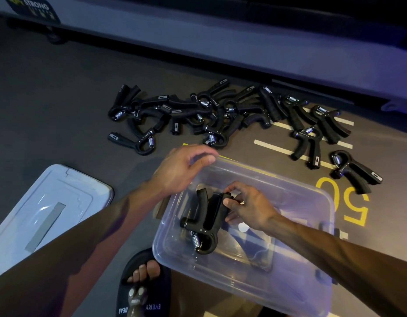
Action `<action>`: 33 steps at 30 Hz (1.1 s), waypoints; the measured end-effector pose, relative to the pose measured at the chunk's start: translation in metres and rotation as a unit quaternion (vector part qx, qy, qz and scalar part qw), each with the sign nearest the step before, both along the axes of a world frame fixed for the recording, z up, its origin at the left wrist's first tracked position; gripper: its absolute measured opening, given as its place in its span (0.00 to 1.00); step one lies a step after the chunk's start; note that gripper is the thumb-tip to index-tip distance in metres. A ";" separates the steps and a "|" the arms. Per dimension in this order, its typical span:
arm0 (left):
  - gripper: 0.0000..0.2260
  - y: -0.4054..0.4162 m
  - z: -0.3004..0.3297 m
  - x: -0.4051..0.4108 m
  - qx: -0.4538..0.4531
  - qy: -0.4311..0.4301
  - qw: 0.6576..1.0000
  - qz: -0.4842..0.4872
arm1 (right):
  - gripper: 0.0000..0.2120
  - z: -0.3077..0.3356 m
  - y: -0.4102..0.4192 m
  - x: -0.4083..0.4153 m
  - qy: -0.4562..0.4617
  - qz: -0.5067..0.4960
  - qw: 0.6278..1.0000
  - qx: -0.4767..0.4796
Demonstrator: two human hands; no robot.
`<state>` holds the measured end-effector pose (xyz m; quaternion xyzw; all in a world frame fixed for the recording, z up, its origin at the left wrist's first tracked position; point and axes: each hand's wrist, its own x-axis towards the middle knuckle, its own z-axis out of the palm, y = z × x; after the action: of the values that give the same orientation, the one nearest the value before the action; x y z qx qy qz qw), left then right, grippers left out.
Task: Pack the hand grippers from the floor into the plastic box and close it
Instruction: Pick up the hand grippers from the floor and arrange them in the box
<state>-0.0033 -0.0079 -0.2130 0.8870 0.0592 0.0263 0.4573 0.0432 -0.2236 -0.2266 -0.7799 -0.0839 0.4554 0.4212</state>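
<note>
Packing step under way: 1 hand gripper set inside plastic box, handle pinched by right hand fingers. Left hand loosely spread, empty, over box rim. Pile left on floor (lid off, beside box). Release needed next, then reach to pile.

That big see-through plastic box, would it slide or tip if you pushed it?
The clear plastic box probably slides easily: only one black hand gripper lies inside, so it looks light. Tipping seems unlikely, since it is wide and low. The left hand at its rim may steady it.
</note>
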 end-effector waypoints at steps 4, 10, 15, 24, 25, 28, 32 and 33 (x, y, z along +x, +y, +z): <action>0.11 0.000 0.001 -0.001 -0.003 0.005 1.000 0.001 | 0.08 0.002 0.001 0.001 0.003 0.008 1.000 -0.001; 0.11 0.000 0.000 -0.001 0.000 0.004 1.000 0.001 | 0.10 0.002 0.000 0.001 0.007 0.016 1.000 -0.002; 0.10 0.000 -0.001 -0.001 0.001 -0.008 1.000 0.001 | 0.25 -0.002 -0.003 -0.001 0.047 0.026 0.997 -0.047; 0.10 0.000 -0.003 -0.001 -0.005 -0.008 1.000 0.004 | 0.12 -0.004 0.003 -0.029 0.175 -0.060 0.983 0.009; 0.10 0.000 -0.003 -0.001 -0.005 -0.008 1.000 0.005 | 0.13 -0.003 0.005 -0.031 0.172 -0.063 0.983 0.007; 0.10 0.000 -0.003 -0.001 -0.002 -0.007 1.000 0.004 | 0.13 -0.003 0.007 -0.033 0.166 -0.058 0.984 0.004; 0.10 0.000 -0.003 -0.001 -0.001 -0.007 1.000 0.004 | 0.11 -0.003 0.008 -0.032 0.156 -0.044 0.987 -0.002; 0.10 0.000 -0.003 -0.001 -0.002 -0.007 1.000 0.004 | 0.11 -0.002 0.009 -0.032 0.156 -0.043 0.987 -0.002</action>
<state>-0.0043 -0.0080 -0.2155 0.8855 0.0592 0.0338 0.4597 0.0109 -0.2150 -0.2288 -0.7032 0.0170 0.5530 0.4464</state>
